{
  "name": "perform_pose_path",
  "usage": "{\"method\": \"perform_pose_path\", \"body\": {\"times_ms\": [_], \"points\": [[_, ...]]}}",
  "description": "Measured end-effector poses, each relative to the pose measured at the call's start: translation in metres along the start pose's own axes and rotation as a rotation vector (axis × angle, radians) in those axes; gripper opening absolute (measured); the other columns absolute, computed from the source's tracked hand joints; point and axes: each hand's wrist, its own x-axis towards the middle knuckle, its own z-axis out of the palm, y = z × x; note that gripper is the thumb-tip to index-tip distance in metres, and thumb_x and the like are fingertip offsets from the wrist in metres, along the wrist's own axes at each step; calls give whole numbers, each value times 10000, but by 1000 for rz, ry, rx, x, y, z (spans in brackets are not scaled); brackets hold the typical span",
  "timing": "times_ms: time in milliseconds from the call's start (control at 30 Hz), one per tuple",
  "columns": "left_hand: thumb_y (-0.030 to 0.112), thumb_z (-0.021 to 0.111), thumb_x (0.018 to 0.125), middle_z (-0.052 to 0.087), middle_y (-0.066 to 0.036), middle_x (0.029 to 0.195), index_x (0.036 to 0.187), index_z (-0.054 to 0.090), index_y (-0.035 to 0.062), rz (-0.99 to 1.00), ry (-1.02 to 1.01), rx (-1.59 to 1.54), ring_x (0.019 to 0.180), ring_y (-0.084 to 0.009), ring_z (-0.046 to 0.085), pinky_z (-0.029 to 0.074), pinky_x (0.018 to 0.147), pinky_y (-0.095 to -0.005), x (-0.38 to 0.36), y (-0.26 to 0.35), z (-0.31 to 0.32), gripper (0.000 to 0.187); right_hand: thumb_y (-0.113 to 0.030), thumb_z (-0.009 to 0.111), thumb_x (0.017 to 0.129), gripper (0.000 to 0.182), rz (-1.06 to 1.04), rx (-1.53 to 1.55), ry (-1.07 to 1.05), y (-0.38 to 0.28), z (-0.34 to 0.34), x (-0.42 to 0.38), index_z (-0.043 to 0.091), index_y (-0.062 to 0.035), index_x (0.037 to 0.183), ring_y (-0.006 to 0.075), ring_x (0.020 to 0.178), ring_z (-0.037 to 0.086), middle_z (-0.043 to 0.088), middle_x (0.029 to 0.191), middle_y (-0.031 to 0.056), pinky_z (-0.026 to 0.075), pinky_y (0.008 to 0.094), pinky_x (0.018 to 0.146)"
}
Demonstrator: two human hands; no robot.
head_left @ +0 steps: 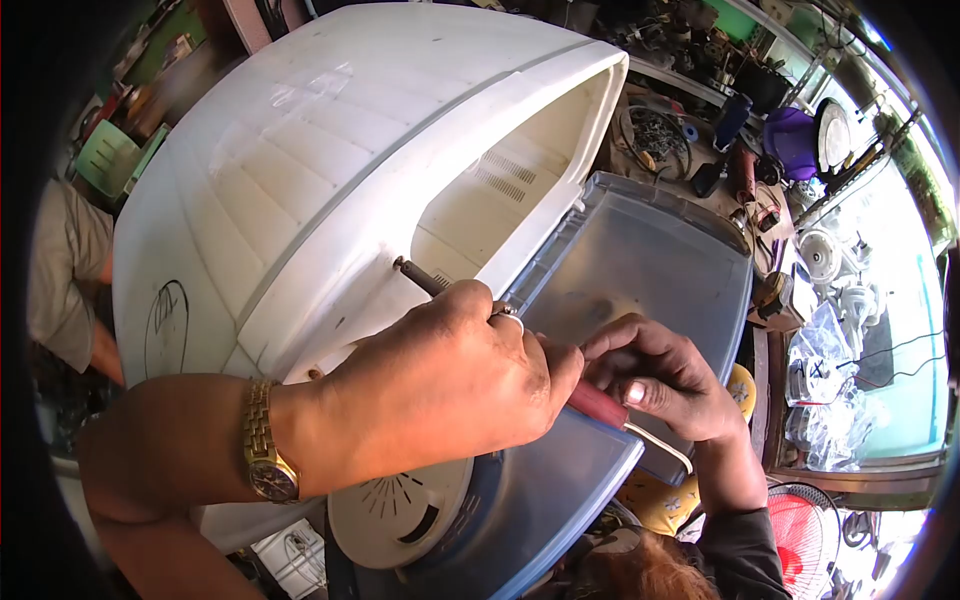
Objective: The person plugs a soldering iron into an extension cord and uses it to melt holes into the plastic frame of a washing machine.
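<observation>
My left hand [450, 365], with a gold watch [268, 470] on its wrist, is closed in a fist around a red-handled tool [598, 404]. The tool's dark metal shaft [420, 275] sticks out beyond the fist, its tip touching or very close to a hole in the edge of a large white plastic housing [300, 190]. At the back end of the handle, the thumb and fingers of my right hand [665, 380] pinch it. A white cord-like piece [660, 445] curves out of the handle's end. The tool's middle is hidden by my left hand.
Beneath my hands lies a translucent blue-grey lid [650, 270]. A round vented panel [400, 515] sits lower down. At the left stands another person in a grey shirt [68, 275]. Tools and parts crowd the bench [655, 165]; a red fan [800, 545] is at lower right.
</observation>
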Motion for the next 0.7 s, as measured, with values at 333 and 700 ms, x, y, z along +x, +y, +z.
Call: {"method": "perform_pose_path", "body": {"times_ms": [333,700], "points": [[176,609,770,538,0,585,793,597,90,14,33,7,560,-95,536,404,530,-256,-1,-1,0,90,-69,607,929,214,0,-37,-133,-4,-13,29,543,7,1118,101,939,575,611,1037,75,466,235,821],[154,605,798,501,47,551,749,540,118,22,-38,24,509,-70,476,325,487,-236,3,-6,-3,89,-200,570,957,190,-256,-132,374,-13,-106,60,556,-41,1060,124,630,588,615,792,77,471,236,532]]}}
